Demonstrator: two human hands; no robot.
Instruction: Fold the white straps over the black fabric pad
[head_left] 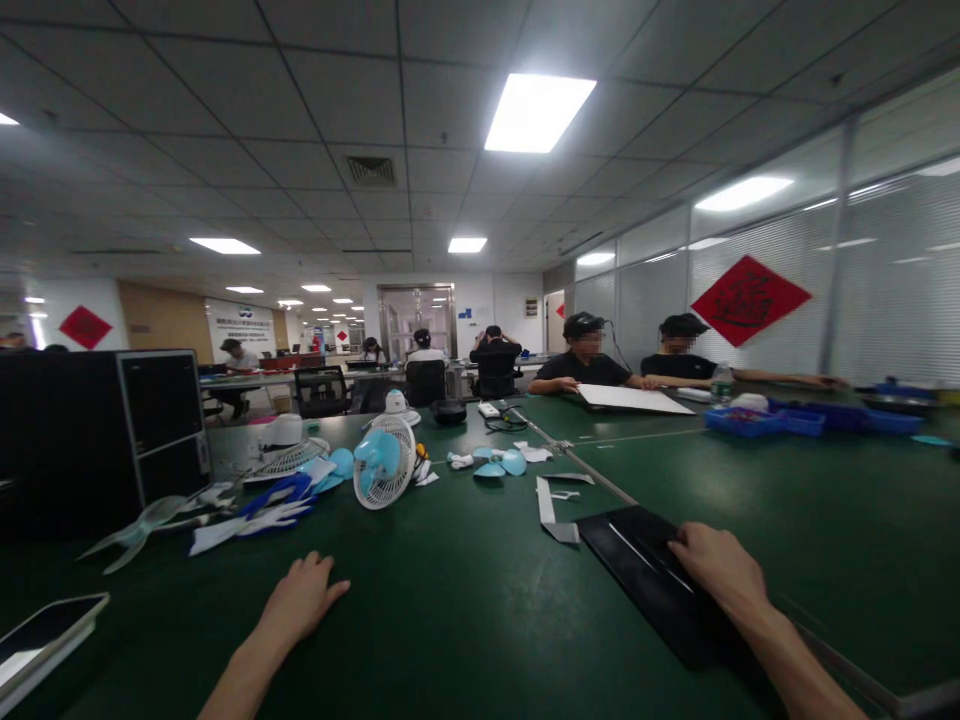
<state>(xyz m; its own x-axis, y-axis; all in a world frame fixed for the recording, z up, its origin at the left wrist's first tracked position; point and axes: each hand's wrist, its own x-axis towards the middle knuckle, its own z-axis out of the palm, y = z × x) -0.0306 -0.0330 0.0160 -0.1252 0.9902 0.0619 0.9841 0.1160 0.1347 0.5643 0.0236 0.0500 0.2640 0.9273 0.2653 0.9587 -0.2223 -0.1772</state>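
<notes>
My left hand (300, 602) rests on the green table, palm down, its thumb out to the side and nothing in it. Over on the right, my right hand (720, 568) has its fingers curled over the far edge of a flat, glossy black sheet (636, 562), perhaps a plastic bag or panel. The sheet lies slanted on the table, its near end dark and partly behind my forearm. Just beyond it are bent grey-white strips (551, 510). Past my left hand lie white and blue gloves (259, 520) and a small white fan with blue blades (384, 462).
At left stand a black computer case (161, 430) and a phone-like device (52, 640). Loose blue fan blades (499, 463) lie mid-table. Across the table, one person holds a white board (634, 399); another sits near a bottle (721, 384) and blue trays (742, 420). A metal seam crosses the tabletop.
</notes>
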